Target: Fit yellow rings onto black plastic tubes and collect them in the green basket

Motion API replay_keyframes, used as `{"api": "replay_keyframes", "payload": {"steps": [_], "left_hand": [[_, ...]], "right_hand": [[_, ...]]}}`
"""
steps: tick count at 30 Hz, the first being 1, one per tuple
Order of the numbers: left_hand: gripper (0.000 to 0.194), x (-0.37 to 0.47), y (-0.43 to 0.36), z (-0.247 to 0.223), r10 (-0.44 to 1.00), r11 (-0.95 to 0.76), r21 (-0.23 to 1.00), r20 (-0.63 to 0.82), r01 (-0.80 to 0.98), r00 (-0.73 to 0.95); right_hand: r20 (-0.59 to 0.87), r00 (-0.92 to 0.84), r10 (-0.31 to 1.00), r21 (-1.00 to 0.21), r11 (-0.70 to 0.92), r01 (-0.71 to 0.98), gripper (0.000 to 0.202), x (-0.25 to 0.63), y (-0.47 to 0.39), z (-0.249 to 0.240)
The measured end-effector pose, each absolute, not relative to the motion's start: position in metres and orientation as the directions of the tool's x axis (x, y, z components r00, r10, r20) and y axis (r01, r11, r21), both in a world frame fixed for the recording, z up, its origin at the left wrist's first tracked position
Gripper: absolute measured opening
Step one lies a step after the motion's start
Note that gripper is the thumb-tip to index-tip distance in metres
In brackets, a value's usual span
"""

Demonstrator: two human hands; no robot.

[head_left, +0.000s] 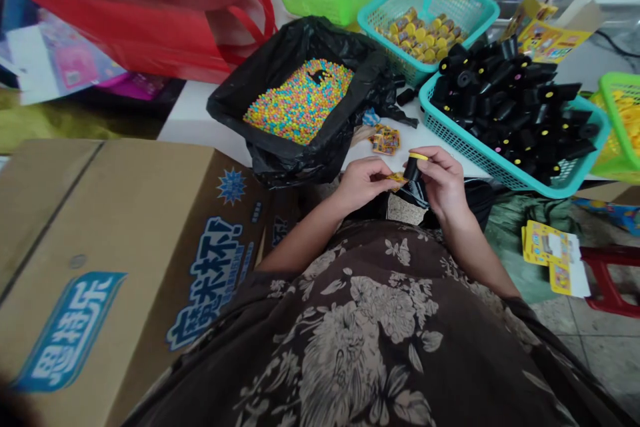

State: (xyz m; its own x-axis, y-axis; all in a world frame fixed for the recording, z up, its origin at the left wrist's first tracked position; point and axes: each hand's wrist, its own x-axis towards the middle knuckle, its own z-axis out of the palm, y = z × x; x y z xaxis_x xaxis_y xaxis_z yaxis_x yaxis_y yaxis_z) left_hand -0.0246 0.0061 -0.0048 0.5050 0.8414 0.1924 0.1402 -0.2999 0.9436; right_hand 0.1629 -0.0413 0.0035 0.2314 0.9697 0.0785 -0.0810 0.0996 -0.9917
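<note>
I log the small black cylinder [412, 169] as smooth plastic, its yellow cap [418, 155] likewise plastic, matt in appearance. The printed yellow slip [397, 178] looks thin; paper or film, I cannot tell. The black bag [280, 163] is crumpled plastic film with glossy creases. Beads [295, 103] inside appear smooth (gloss too fine to grade from my remote station). I find the nearer turquoise basket [475, 152] perforated plastic, the large carton [110, 213] matt cardboard, and the floral garment [370, 320] matt cloth.
</note>
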Motion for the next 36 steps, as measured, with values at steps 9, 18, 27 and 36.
{"api": "replay_keyframes", "payload": {"steps": [9,18,27,36], "left_hand": [[0.034,-0.023,0.005,-0.005,0.84,-0.222,0.973,0.158,0.063,0.519],[0.041,-0.021,0.006,-0.009,0.796,0.05,0.997,-0.008,-0.053,0.605],[0.042,-0.01,0.003,-0.021,0.803,0.234,0.953,-0.078,-0.192,0.591],[0.038,-0.002,-0.001,-0.025,0.767,0.526,0.778,-0.26,-0.344,0.587]], "right_hand": [[0.085,0.247,0.965,-0.992,0.104,-0.068,0.033,0.16,-0.039,-0.003],[0.118,0.302,0.946,-0.984,0.152,-0.091,0.037,0.151,-0.042,-0.003],[0.23,0.373,0.899,-0.973,0.217,0.076,0.038,0.146,-0.046,-0.013],[0.216,0.258,0.942,-0.975,0.222,0.007,0.035,0.153,-0.041,-0.016]]}}
